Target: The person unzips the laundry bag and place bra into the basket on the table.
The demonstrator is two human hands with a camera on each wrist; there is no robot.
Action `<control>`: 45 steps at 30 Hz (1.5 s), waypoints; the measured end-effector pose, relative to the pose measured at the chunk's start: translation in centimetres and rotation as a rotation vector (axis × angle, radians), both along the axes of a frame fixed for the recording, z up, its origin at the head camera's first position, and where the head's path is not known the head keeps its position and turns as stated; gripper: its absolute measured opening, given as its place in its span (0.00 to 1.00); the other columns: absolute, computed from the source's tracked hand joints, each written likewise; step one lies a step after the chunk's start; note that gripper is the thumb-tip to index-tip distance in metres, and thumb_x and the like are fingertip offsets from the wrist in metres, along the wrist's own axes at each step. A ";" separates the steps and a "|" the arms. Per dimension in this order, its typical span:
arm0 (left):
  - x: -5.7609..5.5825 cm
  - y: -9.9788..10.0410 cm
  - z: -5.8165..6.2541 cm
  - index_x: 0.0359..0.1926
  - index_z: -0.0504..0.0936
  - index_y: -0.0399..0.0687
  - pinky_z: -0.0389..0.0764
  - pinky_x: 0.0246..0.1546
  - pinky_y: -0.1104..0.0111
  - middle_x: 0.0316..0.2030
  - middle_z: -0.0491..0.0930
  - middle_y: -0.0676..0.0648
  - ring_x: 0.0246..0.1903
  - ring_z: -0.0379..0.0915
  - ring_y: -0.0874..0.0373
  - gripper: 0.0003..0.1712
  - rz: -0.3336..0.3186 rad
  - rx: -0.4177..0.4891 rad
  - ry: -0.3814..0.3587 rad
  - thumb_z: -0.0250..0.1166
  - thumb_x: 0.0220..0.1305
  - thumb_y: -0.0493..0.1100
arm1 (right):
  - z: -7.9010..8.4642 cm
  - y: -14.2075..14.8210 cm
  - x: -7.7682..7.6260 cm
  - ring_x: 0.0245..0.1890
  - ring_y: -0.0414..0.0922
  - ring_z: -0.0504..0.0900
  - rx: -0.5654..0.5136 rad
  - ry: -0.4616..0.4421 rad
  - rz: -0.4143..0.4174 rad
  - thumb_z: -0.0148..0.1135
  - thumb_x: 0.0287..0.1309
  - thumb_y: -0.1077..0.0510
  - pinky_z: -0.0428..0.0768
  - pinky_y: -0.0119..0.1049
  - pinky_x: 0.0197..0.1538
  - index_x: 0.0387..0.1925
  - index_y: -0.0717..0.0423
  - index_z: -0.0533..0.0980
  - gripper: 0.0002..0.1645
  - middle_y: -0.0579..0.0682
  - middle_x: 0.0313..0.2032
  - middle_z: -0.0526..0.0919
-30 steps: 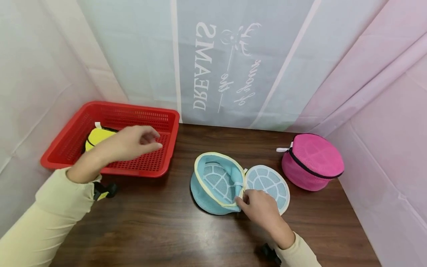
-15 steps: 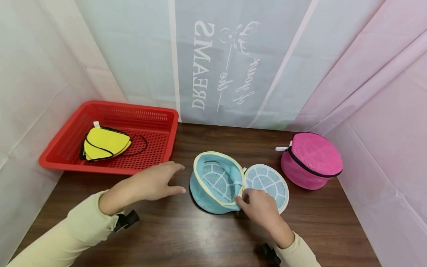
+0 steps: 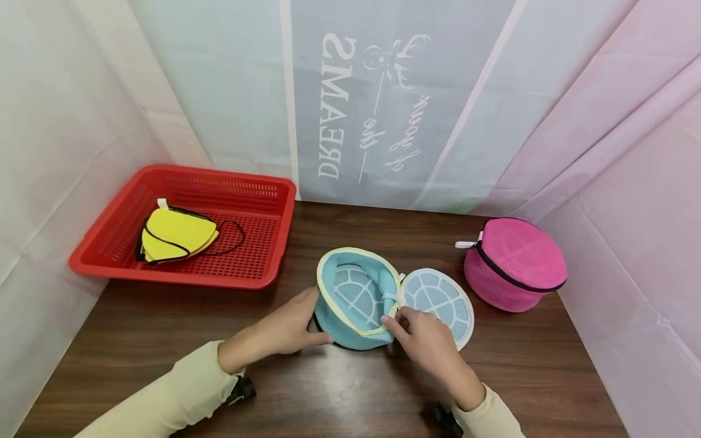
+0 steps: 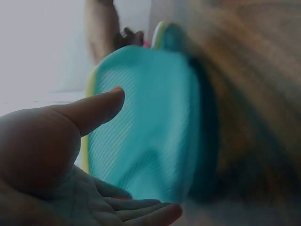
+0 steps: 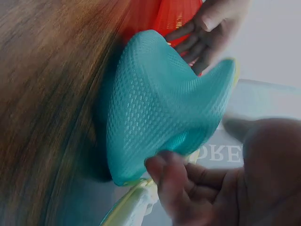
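A light-blue mesh laundry bag point(image 3: 350, 337) with yellow edging stands on the table, its round lid point(image 3: 438, 301) folded open to the right. My right hand point(image 3: 429, 340) holds the bag's right rim between thumb and fingers, and the wall there is bent inward. At the bag's left side is my left hand point(image 3: 282, 328), thumb apart and fingers straight, the fingertips partly hidden behind the bag. In the left wrist view the left hand point(image 4: 70, 155) is spread beside the mesh wall. The right wrist view shows the right hand point(image 5: 207, 183) at the dented side.
A red plastic basket point(image 3: 181, 278) stands at the back left, holding a yellow folded pouch point(image 3: 177, 234) with black trim and cord. A zipped pink mesh bag point(image 3: 512, 261) sits at the right. Fabric walls point(image 3: 241, 91) enclose the dark wooden table point(image 3: 339, 401).
My left hand has moved from over the red basket rightward and down to the blue bag's left side. The right hand has stayed at the bag's rim.
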State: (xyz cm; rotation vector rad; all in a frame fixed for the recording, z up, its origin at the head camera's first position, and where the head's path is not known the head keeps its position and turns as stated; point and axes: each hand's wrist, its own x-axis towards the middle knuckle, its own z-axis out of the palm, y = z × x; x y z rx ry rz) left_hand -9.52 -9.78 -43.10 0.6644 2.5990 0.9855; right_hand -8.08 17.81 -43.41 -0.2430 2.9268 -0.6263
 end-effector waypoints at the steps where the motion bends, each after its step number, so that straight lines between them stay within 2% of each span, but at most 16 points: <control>1: 0.1 0.2 -0.3 0.70 0.49 0.36 0.65 0.60 0.57 0.64 0.60 0.38 0.63 0.57 0.48 0.55 0.001 0.008 0.004 0.72 0.52 0.52 | -0.1 0.0 0.0 0.16 0.35 0.66 0.002 0.001 0.015 0.54 0.53 0.29 0.65 0.33 0.21 0.24 0.40 0.72 0.22 0.36 0.15 0.68; 3: 0.4 0.5 -0.8 0.70 0.48 0.36 0.65 0.60 0.57 0.63 0.60 0.37 0.63 0.58 0.48 0.56 0.012 0.014 0.002 0.72 0.51 0.51 | -0.2 0.0 0.1 0.18 0.34 0.67 0.007 -0.001 0.045 0.57 0.48 0.26 0.66 0.33 0.22 0.31 0.42 0.74 0.26 0.35 0.18 0.70; 6: 0.6 0.8 -1.3 0.70 0.48 0.36 0.66 0.60 0.58 0.62 0.62 0.37 0.62 0.59 0.49 0.56 0.033 0.021 0.019 0.72 0.51 0.52 | -0.4 0.0 0.2 0.21 0.33 0.69 0.008 -0.016 0.066 0.64 0.38 0.26 0.69 0.33 0.24 0.42 0.48 0.72 0.37 0.37 0.24 0.74; 9: 0.8 1.0 -1.7 0.71 0.45 0.37 0.63 0.62 0.58 0.64 0.60 0.38 0.64 0.57 0.49 0.58 0.058 0.030 0.024 0.72 0.51 0.52 | -0.8 0.1 0.2 0.23 0.33 0.70 0.008 -0.027 0.061 0.69 0.33 0.27 0.70 0.33 0.26 0.47 0.50 0.70 0.44 0.39 0.26 0.75; 15: 0.9 1.3 -2.2 0.72 0.41 0.38 0.59 0.64 0.57 0.68 0.54 0.38 0.66 0.51 0.48 0.58 0.070 0.053 0.033 0.70 0.54 0.53 | -1.4 0.0 -0.1 0.21 0.36 0.69 0.034 0.001 0.039 0.70 0.38 0.31 0.68 0.33 0.24 0.44 0.49 0.68 0.37 0.38 0.23 0.73; 21: 0.4 1.3 -2.6 0.71 0.42 0.35 0.58 0.64 0.55 0.67 0.53 0.36 0.66 0.50 0.45 0.59 0.059 0.077 0.090 0.71 0.52 0.51 | -1.8 -0.3 -0.9 0.22 0.37 0.72 0.054 0.048 0.024 0.71 0.40 0.35 0.69 0.35 0.22 0.41 0.50 0.68 0.34 0.40 0.26 0.75; 28: -0.8 1.7 -3.0 0.71 0.41 0.35 0.59 0.63 0.55 0.67 0.52 0.33 0.66 0.50 0.43 0.62 0.096 0.014 0.103 0.74 0.48 0.49 | -2.0 -0.5 -2.2 0.27 0.42 0.77 0.062 0.065 0.020 0.72 0.42 0.37 0.72 0.39 0.24 0.44 0.53 0.67 0.35 0.46 0.32 0.79; 33: -2.3 2.4 -3.0 0.71 0.42 0.35 0.60 0.63 0.54 0.66 0.53 0.33 0.65 0.51 0.41 0.59 0.136 0.000 0.113 0.74 0.49 0.45 | -2.1 -0.5 -3.4 0.31 0.46 0.79 0.066 0.049 0.023 0.72 0.42 0.38 0.75 0.42 0.28 0.46 0.54 0.66 0.37 0.48 0.34 0.79; 40: -4.4 3.1 -3.1 0.70 0.43 0.32 0.60 0.63 0.54 0.66 0.53 0.31 0.65 0.51 0.40 0.56 0.176 -0.054 0.118 0.71 0.52 0.43 | -2.0 -0.5 -5.6 0.33 0.47 0.79 0.044 0.036 0.025 0.72 0.44 0.40 0.76 0.42 0.30 0.47 0.55 0.66 0.36 0.51 0.36 0.79; 45: -5.7 3.3 -3.2 0.70 0.44 0.31 0.61 0.62 0.55 0.64 0.54 0.31 0.64 0.52 0.39 0.55 0.195 -0.048 0.135 0.71 0.52 0.42 | -2.0 -0.7 -7.2 0.37 0.50 0.80 0.036 0.043 0.027 0.71 0.45 0.41 0.77 0.46 0.33 0.49 0.56 0.66 0.37 0.54 0.39 0.80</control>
